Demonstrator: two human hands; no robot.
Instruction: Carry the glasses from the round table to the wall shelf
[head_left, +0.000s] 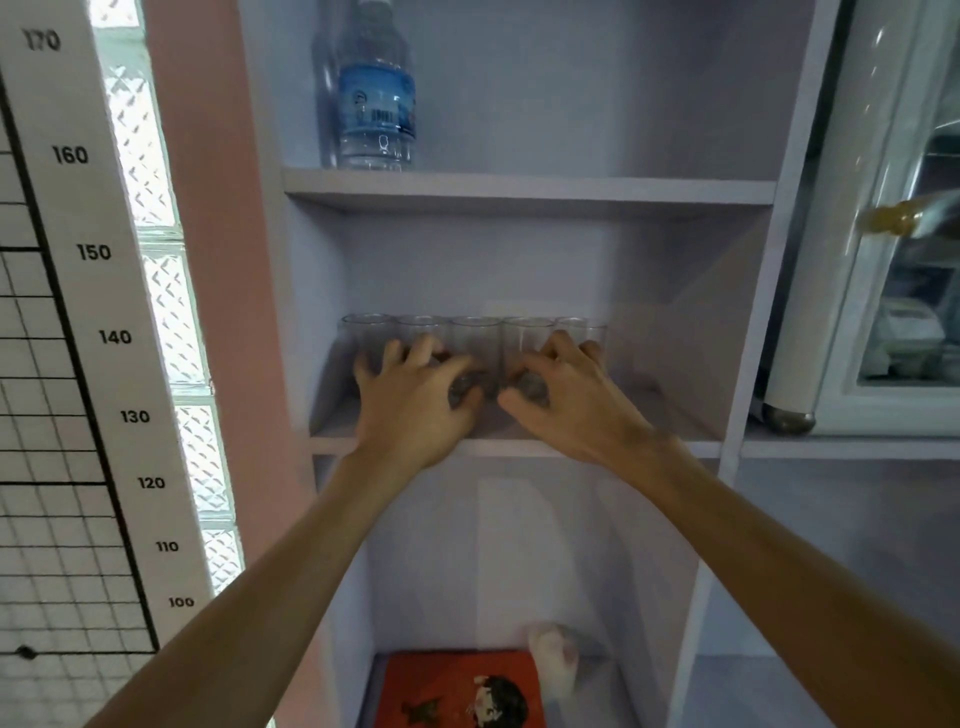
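Several clear glasses (475, 335) stand side by side in a row on the middle board of the pale lilac wall shelf (675, 421), toward its left. My left hand (415, 402) wraps the lower parts of the left-hand glasses, fingers spread over them and thumb by a glass base. My right hand (571, 400) grips the lower parts of the two right-hand glasses the same way. The glasses' bases are mostly hidden behind my fingers. The round table is out of view.
A water bottle (376, 98) stands on the board above. On the lower board lie a red box (457, 686) and a white object (553, 660). A glass-door fridge (893, 312) is at the right. A height chart (93, 252) hangs at the left.
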